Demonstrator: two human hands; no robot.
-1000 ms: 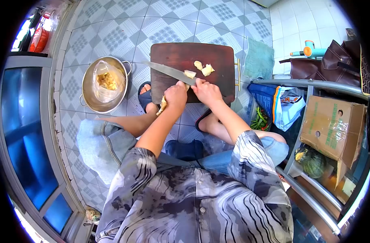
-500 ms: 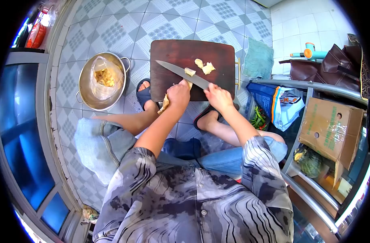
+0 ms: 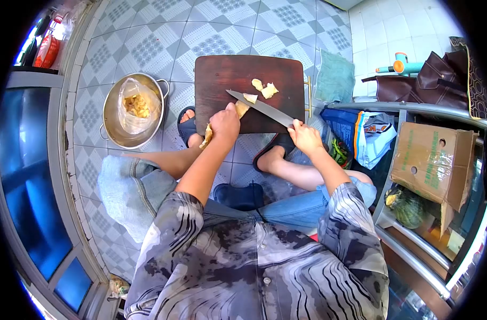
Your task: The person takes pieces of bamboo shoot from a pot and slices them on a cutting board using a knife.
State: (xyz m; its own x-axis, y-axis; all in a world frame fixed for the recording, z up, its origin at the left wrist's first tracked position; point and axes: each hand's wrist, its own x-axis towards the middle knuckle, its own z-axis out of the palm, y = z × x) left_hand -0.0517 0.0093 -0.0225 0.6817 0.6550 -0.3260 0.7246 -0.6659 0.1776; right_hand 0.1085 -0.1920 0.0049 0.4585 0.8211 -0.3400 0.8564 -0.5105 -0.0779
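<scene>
In my right hand [image 3: 306, 138] is the handle of a kitchen knife [image 3: 272, 113], its blade pointing up and left across a dark brown wooden chopping board [image 3: 222, 72]. My left hand [image 3: 226, 124] is closed round a pale, knobbly piece that looks like ginger root [image 3: 243, 109]. One end of it shows beside the blade, and the other sticks out below the hand past the board's edge. A cut chunk [image 3: 250, 98] lies against the far side of the blade. Farther up the board are a few cut pieces [image 3: 268, 90].
On the tiled floor at left stands a metal pot [image 3: 109, 120] holding a plastic bag of yellowish pieces [image 3: 137, 105]. A teal cloth [image 3: 335, 76] lies right of the board. A rack at right bears a cardboard box [image 3: 430, 162] and a green melon-like thing [image 3: 408, 209].
My right hand has drawn the knife down and to the right, so its tip sits nearer the chunk. My left hand has shifted slightly left, showing more of the ginger root.
</scene>
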